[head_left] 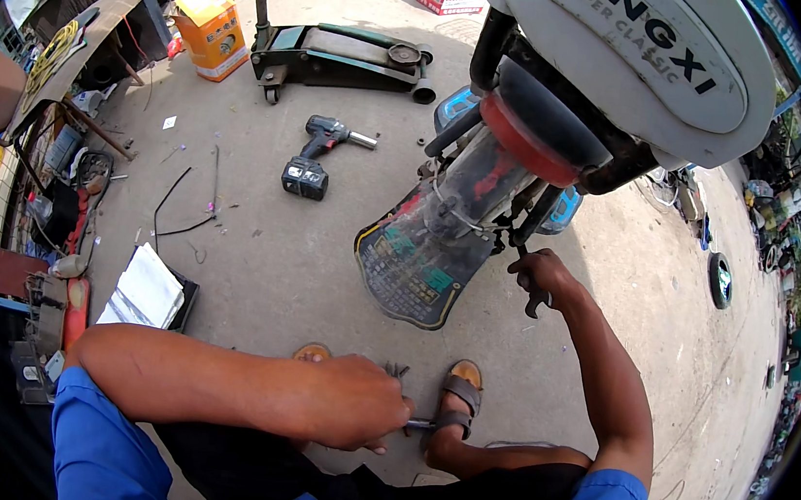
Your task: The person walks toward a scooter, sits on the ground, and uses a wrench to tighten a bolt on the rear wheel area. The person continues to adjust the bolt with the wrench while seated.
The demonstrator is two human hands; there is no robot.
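Note:
My right hand (548,273) is closed around an open-ended wrench (537,303), its jaw hanging below my fingers. The hand is beside the lower right of a motorcycle's rear end, next to its dark frame and black-and-clear mudguard (419,262). Above are a red tail light (529,142) and a large white panel (636,55). My left hand (360,407) is a fist low in front of me, above my sandalled feet. A metal shaft (419,424) sticks out to its right; the rest of that tool is hidden. Small metal pieces (397,371) show just beyond its knuckles.
A cordless impact wrench (318,155) lies on the concrete, left of the motorcycle. Behind it stands a floor jack (342,58), with an orange carton (211,30) to its left. White papers (144,290) and a wooden bench (80,50) are at left; a small tyre (720,281) is at right.

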